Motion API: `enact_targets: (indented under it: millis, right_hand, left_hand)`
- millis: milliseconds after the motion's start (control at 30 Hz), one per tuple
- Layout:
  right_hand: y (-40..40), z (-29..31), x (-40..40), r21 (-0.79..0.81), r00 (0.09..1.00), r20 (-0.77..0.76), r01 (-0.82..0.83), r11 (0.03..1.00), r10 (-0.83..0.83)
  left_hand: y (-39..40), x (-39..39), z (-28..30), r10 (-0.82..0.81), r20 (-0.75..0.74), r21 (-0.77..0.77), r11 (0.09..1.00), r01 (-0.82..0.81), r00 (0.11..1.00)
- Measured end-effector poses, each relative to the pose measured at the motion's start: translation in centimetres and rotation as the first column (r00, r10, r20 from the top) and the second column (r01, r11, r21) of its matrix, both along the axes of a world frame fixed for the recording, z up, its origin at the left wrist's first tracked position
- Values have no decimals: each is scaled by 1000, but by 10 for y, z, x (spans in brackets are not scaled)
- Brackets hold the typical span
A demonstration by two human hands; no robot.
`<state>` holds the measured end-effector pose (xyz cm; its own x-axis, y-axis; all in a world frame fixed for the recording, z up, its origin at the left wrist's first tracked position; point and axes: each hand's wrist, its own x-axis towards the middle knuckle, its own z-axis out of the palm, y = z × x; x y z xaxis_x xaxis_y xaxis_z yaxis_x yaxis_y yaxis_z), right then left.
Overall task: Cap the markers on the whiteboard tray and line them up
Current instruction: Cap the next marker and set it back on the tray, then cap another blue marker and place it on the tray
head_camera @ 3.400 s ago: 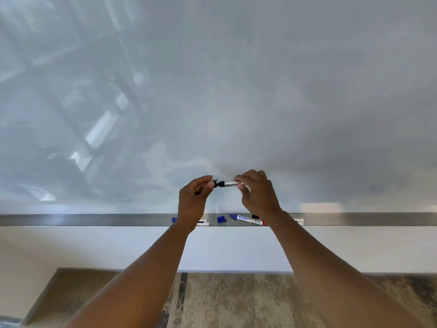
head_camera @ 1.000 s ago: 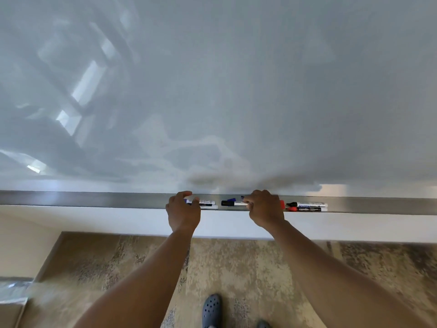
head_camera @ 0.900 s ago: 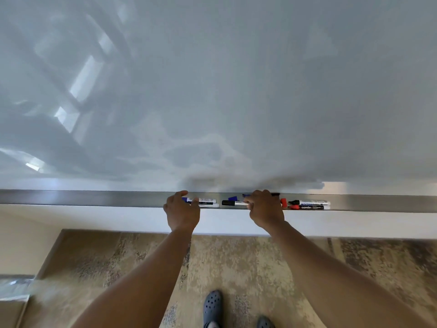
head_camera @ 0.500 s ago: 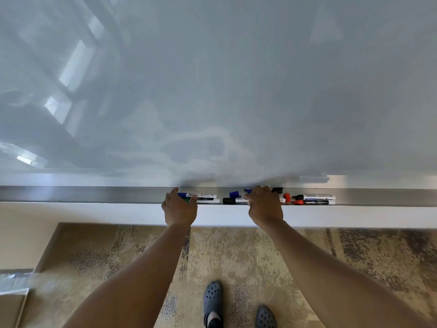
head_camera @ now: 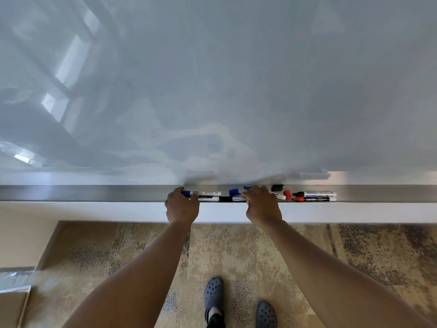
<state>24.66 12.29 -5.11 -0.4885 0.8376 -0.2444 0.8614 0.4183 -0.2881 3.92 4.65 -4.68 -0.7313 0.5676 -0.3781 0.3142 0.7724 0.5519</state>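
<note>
A grey metal tray (head_camera: 94, 194) runs under the whiteboard. My left hand (head_camera: 182, 205) curls over the left ends of a blue-capped marker (head_camera: 205, 193) and a second white marker (head_camera: 209, 199) just in front of it. My right hand (head_camera: 262, 204) grips the right end of a black-capped marker (head_camera: 230, 199) lying on the tray's front edge. A loose blue cap (head_camera: 233, 192), a loose black cap (head_camera: 277, 187) and a red cap (head_camera: 287, 194) lie between the markers. To the right, a black-tipped marker (head_camera: 315, 193) and a red-ended marker (head_camera: 315, 199) lie parallel.
The glossy whiteboard (head_camera: 236, 91) fills the upper view. A white wall strip (head_camera: 94, 211) sits under the tray. Below are patterned carpet (head_camera: 236, 252) and my two dark clogs (head_camera: 214, 293). The tray stretches bare to both sides.
Both hands came down from in front of the board, where they held a black marker and its cap, to the tray. In the last second they stay on the markers while the view tilts down.
</note>
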Motion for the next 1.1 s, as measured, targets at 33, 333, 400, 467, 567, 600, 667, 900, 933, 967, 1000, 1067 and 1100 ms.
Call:
enact_targets:
  millis: [33,333,400,467,567,600,667,900,933,967,1000,1067,1100]
  right_hand:
    - [0,0,2,15,1000,-19,18,1000,-18]
    - [15,3,28,117,991,17,131,985,-134]
    - [17,4,30,99,991,40,124,987,-128]
    - [17,7,30,78,989,43,135,988,-139]
    - [19,8,30,58,987,51,150,987,-153]
    - [20,9,30,54,986,53,155,986,-158]
    - [22,10,31,52,984,49,169,984,-171]
    - [23,9,34,61,983,50,171,983,-174]
    - [23,8,34,64,983,47,174,983,-177]
    - [23,7,34,66,983,46,174,983,-177]
    - [23,7,33,67,983,47,174,982,-178]
    - [24,7,33,71,983,49,176,982,-180]
    - [24,6,33,73,982,47,178,981,-182]
  left_hand:
    - [1,1,1,13,-4,-9,1000,-13,1000]
    - [15,29,13,-161,-252,46,983,178,954]
    - [21,44,15,-251,-248,77,958,278,936]
    - [27,59,17,-312,-240,91,936,341,919]
    - [39,73,19,-412,-302,-3,902,431,860]
    - [42,76,19,-468,-341,-63,877,476,815]
    - [47,83,19,-564,-389,-180,822,540,729]
    - [56,98,4,-595,-365,-354,800,484,716]
    - [57,98,4,-548,-336,-346,828,441,766]
    - [58,99,4,-491,-307,-334,858,391,816]
    - [60,100,3,-441,-284,-322,880,349,851]
    - [65,103,2,-379,-248,-314,902,296,891]
    - [67,104,1,-364,-235,-313,906,284,901]
